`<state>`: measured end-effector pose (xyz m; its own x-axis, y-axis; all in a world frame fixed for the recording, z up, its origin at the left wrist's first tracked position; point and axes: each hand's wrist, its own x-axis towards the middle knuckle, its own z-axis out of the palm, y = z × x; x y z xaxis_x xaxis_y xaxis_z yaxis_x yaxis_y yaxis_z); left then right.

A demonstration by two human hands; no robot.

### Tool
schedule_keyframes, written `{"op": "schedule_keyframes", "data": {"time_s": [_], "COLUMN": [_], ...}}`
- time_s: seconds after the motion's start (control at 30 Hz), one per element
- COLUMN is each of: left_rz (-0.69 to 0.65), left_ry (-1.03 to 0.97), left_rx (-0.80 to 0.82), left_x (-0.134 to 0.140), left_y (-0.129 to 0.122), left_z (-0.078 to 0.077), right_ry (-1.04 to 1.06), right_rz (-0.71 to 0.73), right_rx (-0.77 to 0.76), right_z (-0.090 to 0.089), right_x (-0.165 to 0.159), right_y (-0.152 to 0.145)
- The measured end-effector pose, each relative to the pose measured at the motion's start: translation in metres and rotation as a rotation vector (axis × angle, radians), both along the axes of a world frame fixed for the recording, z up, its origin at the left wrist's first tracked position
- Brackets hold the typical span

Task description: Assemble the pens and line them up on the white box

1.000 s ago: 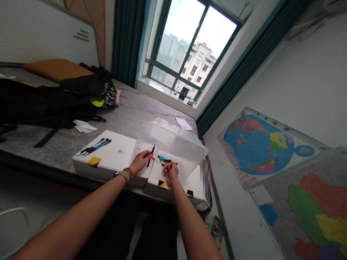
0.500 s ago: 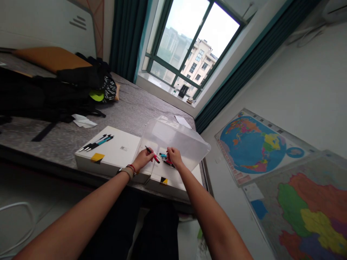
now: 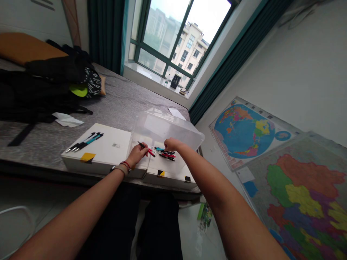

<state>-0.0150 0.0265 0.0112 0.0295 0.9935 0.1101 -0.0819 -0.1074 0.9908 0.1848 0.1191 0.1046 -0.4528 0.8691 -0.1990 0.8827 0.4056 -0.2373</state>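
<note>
My left hand (image 3: 137, 156) is closed around a red and black pen (image 3: 151, 152); whether more than one pen is in the grip I cannot tell. Over a loose pile of red, black and blue pens (image 3: 168, 156) is my right hand (image 3: 171, 144), its fingers curled down. What those fingertips hold, if anything, is hidden. A blue pen (image 3: 159, 148) lies right beside them. The pile sits within a clear plastic box (image 3: 187, 130), which lies tipped with its opening toward me on white boxes. Several blue and black pens (image 3: 88, 142) lie side by side on the left white box (image 3: 108, 144).
Black bags (image 3: 48, 86) and a crumpled white tissue (image 3: 67, 120) lie at the left on the grey tabletop (image 3: 121, 94). A paper sheet (image 3: 176, 113) rests behind the clear box. Wall maps (image 3: 246, 133) hang at the right, and a window is ahead.
The view has shifted, so everything sits further left and higher. My right hand has lifted slightly away from the pile, showing more pens. My left hand keeps its pen.
</note>
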Motion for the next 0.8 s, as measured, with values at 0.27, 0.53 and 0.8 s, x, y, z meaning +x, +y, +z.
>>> {"op": "schedule_keyframes", "data": {"time_s": [0.27,0.53,0.8], "left_rz": [-0.013,-0.010,-0.007], "left_ry": [0.006,0.050,0.071], "left_rx": [0.008,0.019,0.005], "left_x": [-0.001,0.000,0.001], "left_y": [0.002,0.002,0.001], "left_z": [-0.005,-0.008,-0.006], "right_ry": [0.063,-0.120,-0.059], "right_rz": [-0.088,0.051,0.135], "right_rx": [-0.006,0.026,-0.039], "right_z": [-0.012,-0.006,-0.028], "right_x": [-0.002,-0.012,-0.031], "right_y": [0.019,0.009,-0.004]}}
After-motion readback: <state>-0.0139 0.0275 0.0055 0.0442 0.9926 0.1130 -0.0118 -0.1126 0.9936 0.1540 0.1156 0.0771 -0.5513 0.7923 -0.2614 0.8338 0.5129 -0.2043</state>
